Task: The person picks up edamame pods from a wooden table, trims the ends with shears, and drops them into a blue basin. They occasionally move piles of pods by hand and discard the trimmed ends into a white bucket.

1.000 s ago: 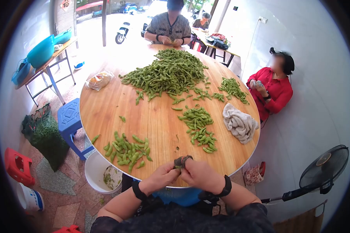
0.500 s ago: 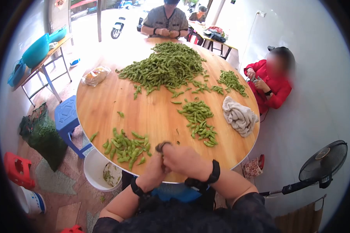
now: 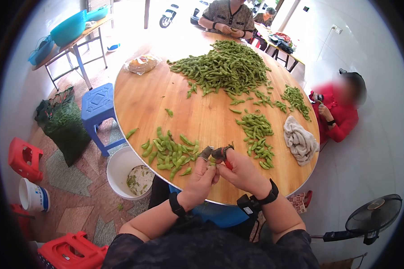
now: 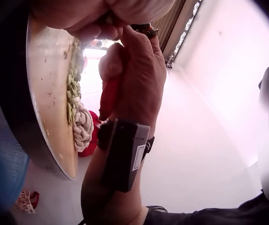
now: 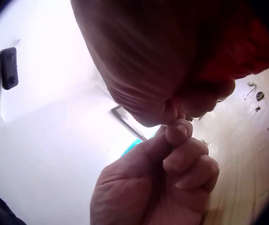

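Observation:
Both hands meet over the table's near edge in the head view. The left hand (image 3: 199, 183) pinches a small green pod (image 3: 212, 161); a dark wrap covers one of its fingertips. Against it, the right hand (image 3: 243, 171) has curled fingers, a dark wrap at a fingertip and a red object (image 3: 229, 164) in its grip, mostly hidden. That red object (image 4: 109, 97) shows below the fingers in the left wrist view. The right wrist view shows the left hand's fingers (image 5: 186, 154) touching the right hand (image 5: 134, 56). Loose pods (image 3: 168, 151) lie left of the hands.
The round table (image 3: 202, 116) bears a large pod heap (image 3: 224, 67), smaller piles (image 3: 257, 130), a cloth (image 3: 300, 141) and a wrapped item (image 3: 142, 64). A white bucket (image 3: 121, 172) stands left, a fan (image 3: 379, 215) right. A person in red (image 3: 341, 114) sits right.
The head view has shifted, moving the table rightward and up. The hands, lifted and angled left half a second ago, are now side by side, with a green pod and red object showing.

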A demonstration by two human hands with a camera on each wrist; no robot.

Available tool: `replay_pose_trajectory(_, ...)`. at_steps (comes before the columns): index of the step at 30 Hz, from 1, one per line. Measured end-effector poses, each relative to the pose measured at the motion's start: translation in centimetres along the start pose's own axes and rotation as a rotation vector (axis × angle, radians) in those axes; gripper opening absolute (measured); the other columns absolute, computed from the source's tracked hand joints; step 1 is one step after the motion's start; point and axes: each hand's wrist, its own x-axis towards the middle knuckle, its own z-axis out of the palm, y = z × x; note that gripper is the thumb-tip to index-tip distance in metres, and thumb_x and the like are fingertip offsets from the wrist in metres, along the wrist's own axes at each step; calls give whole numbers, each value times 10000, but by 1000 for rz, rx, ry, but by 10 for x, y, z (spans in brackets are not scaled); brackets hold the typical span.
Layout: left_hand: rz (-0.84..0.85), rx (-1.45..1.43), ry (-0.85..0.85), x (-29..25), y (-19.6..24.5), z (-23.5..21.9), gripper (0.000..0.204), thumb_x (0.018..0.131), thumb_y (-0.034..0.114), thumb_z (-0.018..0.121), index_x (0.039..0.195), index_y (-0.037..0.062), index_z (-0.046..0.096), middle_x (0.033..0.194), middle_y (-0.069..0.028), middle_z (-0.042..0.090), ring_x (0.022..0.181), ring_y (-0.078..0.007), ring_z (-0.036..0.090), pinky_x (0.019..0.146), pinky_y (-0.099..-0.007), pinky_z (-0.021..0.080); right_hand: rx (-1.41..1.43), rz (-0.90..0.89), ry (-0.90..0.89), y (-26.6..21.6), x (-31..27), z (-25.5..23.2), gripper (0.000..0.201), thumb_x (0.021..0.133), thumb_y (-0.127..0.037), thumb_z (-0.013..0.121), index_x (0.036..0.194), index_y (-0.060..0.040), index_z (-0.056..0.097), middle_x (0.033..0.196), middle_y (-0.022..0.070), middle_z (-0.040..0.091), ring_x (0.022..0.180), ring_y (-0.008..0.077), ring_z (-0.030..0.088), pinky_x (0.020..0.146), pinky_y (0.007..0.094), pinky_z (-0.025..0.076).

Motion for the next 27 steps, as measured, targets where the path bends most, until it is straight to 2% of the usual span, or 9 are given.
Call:
replay_pose_trajectory(7, -1, 145, -113, -1, 8, 7, 393, 1001, 128, 405, 1383, 96, 317, 893, 31, 467, 732, -50, 421, 644, -200, 361, -139, -136, 11, 9, -8, 2, 150, 841, -119, 586, 863, -6, 490, 747, 199, 574, 694, 400, 586, 588, 433, 465)
replay_pose_trajectory(11, -20, 242, -135, -1, 11, 11, 324, 1008, 147, 400, 1325, 92, 369, 877, 34, 454, 732, -47, 412, 643, -197, 358, -171, -100, 8, 2, -13, -8, 146, 840, -114, 586, 868, -10, 487, 754, 197, 577, 695, 388, 591, 593, 426, 465)
replay_pose_trajectory(14, -122, 197, -194, -3, 6, 3, 172, 1014, 159, 390, 1163, 88, 439, 862, 40, 456, 728, -45, 416, 642, -202, 361, 2, -18, -7, 3, -15, -8, 147, 846, -121, 595, 872, 8, 529, 760, 157, 574, 650, 294, 579, 588, 361, 450)
replay_pose_trajectory(18, -96, 243, -227, -2, 1, -4, 163, 1014, 155, 389, 1148, 83, 448, 850, 41, 455, 721, -47, 420, 637, -205, 364, -8, -113, 48, 18, -19, 5, 124, 858, -93, 575, 935, -12, 521, 728, 84, 549, 597, 207, 549, 543, 310, 435)
replay_pose_trajectory(20, -87, 232, -255, -2, 3, -4, 167, 1015, 176, 402, 1139, 80, 458, 847, 39, 456, 716, -51, 427, 629, -209, 366, 454, 162, -10, 16, -23, 7, 173, 874, -64, 541, 1041, -41, 501, 728, -1, 505, 585, 98, 513, 509, 246, 411)
replay_pose_trajectory(21, -87, 232, -253, -2, 5, -1, 167, 1015, 176, 402, 1139, 80, 458, 847, 39, 456, 716, -51, 427, 629, -209, 366, 454, 162, -12, 16, -25, 7, 173, 874, -64, 541, 1041, -41, 501, 728, -1, 505, 585, 98, 513, 509, 246, 411)
replay_pose_trajectory(23, -121, 213, -216, -3, 9, 4, 209, 985, 115, 393, 1179, 74, 461, 869, 43, 465, 716, -50, 422, 623, -204, 361, 721, 372, -83, 17, -28, 7, 245, 885, -49, 513, 1126, -65, 473, 745, -42, 467, 601, 38, 483, 497, 204, 389)
replay_pose_trajectory(26, -130, 163, -184, -1, -1, -3, 332, 927, 41, 348, 1244, 73, 441, 900, 46, 475, 715, -45, 413, 624, -191, 351, 542, 172, 1, 17, -29, 14, 103, 881, -60, 521, 959, -15, 472, 722, 50, 533, 667, 166, 567, 586, 319, 469)
replay_pose_trajectory(27, -137, 166, -191, 1, 3, -1, 332, 927, 41, 348, 1244, 73, 441, 900, 46, 475, 715, -45, 413, 624, -191, 351, 544, 174, 10, 15, -29, 15, 103, 881, -60, 521, 959, -15, 472, 722, 50, 533, 667, 166, 567, 586, 319, 469)
